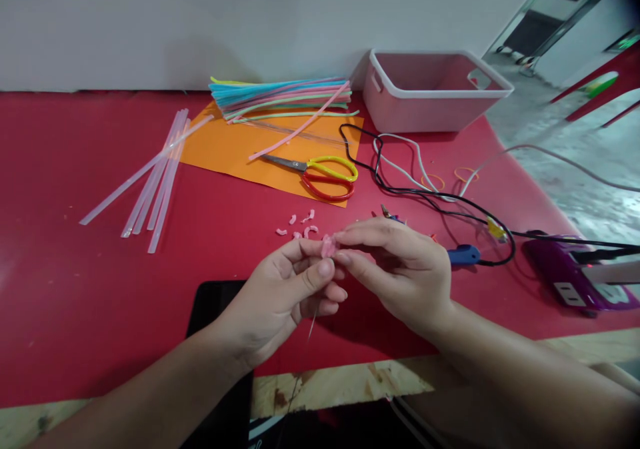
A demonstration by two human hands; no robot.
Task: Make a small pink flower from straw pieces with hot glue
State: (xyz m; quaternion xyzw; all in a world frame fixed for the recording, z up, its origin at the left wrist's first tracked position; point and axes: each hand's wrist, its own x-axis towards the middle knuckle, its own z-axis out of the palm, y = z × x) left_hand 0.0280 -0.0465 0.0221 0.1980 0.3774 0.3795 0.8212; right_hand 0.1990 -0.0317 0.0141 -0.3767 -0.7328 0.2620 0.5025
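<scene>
Over the front part of the red table (75, 302), my left hand (295, 282) pinches a small pink flower-like piece (328, 245) between thumb and fingers. A thin wire (313, 324) hangs down from below that hand. My right hand (405, 266) grips the same pink piece from the right with thumb and fingertips. Just beyond the hands lie several small curled pink bits (311, 230). A blue-handled tool (464, 256) with a black cord sits partly hidden behind my right hand.
Scissors (330, 177) with yellow and red handles rest on an orange sheet (215, 146), below a bundle of coloured pipe cleaners (280, 96). Translucent glue sticks (163, 182) lie left. A pink bin (420, 112), tangled cables (425, 192) and a purple power strip (565, 276) occupy the right.
</scene>
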